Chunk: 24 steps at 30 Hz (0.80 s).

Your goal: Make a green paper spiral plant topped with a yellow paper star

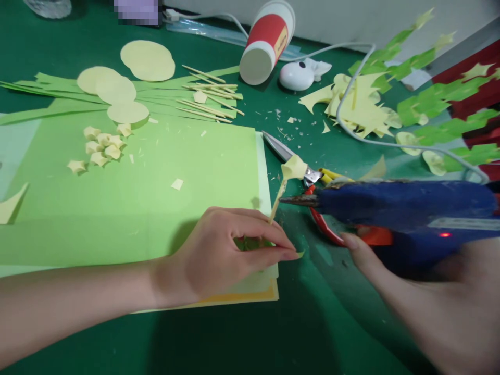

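Note:
My left hand [230, 247] is closed, holding a thin wooden stick [277, 202] with a pale yellow paper star [294, 167] at its upper end. A small green tip of paper pokes out past the pinched thumb and finger. On the right, my right hand [433, 297] grips a blue hot glue gun [406, 205] with a lit red light. The gun's metal nozzle points left, close beside the stick; whether they touch I cannot tell. Behind the nozzle lie scissors [287, 151] with red and yellow handles, partly hidden by the gun.
Light green paper sheets [203, 156] lie under the left hand, with several folded stars [103, 143] on them. Beyond are sticks [213, 94], paper discs [148, 60], and a tipped red-and-white cup [267, 41]. A white cable [351, 138] loops around yellow cutouts [361, 104]; leafy paper strands [441, 99] lie right.

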### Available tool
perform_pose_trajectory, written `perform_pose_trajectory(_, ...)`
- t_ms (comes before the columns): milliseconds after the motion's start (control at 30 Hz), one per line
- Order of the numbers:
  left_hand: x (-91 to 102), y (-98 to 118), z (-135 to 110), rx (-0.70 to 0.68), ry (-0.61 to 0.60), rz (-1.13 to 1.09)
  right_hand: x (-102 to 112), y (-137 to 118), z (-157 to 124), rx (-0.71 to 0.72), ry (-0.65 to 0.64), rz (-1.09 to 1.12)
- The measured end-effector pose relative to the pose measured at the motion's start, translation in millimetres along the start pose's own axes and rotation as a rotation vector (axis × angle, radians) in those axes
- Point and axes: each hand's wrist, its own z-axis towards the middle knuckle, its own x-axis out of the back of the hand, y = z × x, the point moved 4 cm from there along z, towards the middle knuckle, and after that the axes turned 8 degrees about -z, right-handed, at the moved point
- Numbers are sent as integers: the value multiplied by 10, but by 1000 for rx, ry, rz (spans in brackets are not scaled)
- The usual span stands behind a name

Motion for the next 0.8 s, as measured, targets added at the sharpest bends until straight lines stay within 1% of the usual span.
perform_pose_trajectory(133,3,1,-7,5,10,3,-10,13,0,-6,-16,12)
perform_pose_trajectory(300,4,7,-11,15,9,-24,4,-33,78,5,-17,-12)
perform_pose_trajectory(400,17,3,-11,25,27,-41,35,-70,155,35,14,-94)
perform_pose_trajectory(467,24,-8,-16,37,32,-44,57,-46,224,21,29,-152)
perform_pose_trajectory(533,27,-20,-24,46,27,-39,57,42,317,-33,5,-168)
perform_pose_trajectory(667,33,-30,-27,63,17,-9,-7,337,565,-149,-59,-151)
perform_pose_trajectory(733,41,-11,-20,43,31,26,-72,504,686,-211,-138,-185)
perform_pose_trajectory(800,47,10,-13,25,44,56,-155,648,772,-248,-255,-248)
